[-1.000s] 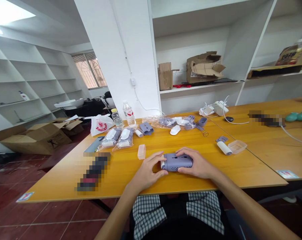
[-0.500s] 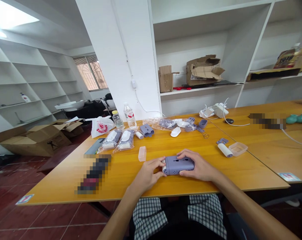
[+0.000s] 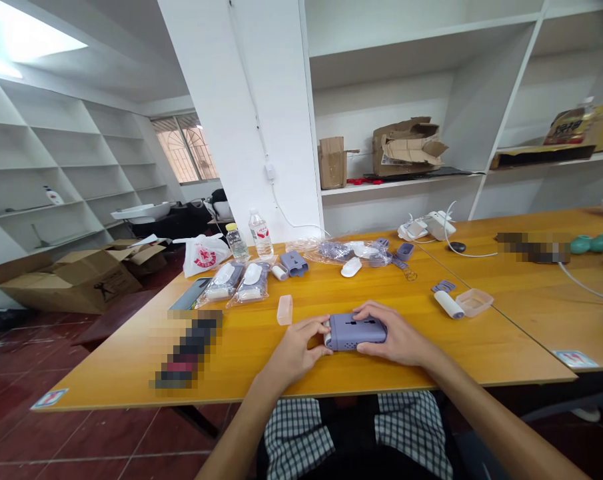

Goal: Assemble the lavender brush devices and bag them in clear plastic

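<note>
A grey-purple plastic case point(image 3: 354, 331) with slots and small holes lies on the wooden table point(image 3: 261, 347) near its front edge. My right hand point(image 3: 394, 335) wraps round its right end, fingers over the top and thumb at the front. My left hand point(image 3: 296, 350) pinches the left end, where a white part shows. Both hands are closed on the case.
A translucent pink cap point(image 3: 284, 310) lies left of the case. A white roller point(image 3: 446, 304) and a clear tray point(image 3: 474, 301) lie to the right. Bagged parts point(image 3: 241, 281), two bottles point(image 3: 260, 235) and loose grey pieces crowd the far side. Cardboard boxes point(image 3: 76, 277) sit on the floor at left.
My left fingers have closed in on the left end of the case. The case and my right hand have stayed almost where they were; the view has tilted up slightly.
</note>
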Tool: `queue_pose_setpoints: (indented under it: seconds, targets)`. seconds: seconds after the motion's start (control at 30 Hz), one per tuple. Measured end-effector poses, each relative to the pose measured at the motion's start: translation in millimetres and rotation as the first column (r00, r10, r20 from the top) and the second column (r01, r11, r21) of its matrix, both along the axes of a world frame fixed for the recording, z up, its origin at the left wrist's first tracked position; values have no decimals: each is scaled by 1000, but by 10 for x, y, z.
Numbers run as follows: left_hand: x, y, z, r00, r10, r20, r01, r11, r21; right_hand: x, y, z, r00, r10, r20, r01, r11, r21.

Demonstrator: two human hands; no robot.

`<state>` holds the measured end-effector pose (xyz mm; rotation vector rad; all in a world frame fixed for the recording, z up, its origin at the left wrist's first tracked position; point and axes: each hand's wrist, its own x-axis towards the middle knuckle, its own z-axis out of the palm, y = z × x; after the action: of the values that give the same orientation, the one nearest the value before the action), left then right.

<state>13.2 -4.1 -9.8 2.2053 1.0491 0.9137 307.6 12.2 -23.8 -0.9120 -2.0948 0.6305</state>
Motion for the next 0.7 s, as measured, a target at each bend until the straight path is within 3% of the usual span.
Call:
queue_pose_setpoints:
  seconds: [0.27,0.7]
  targets:
    - [3,-39,135,1000,6,-12,-7,997,-73,52,27,52,999,36,-12,-36,998,-42]
    - [-1,-37,113,999,-42,-13,41,998,-54,54,38,60,998,28,-56,-29,999,-24]
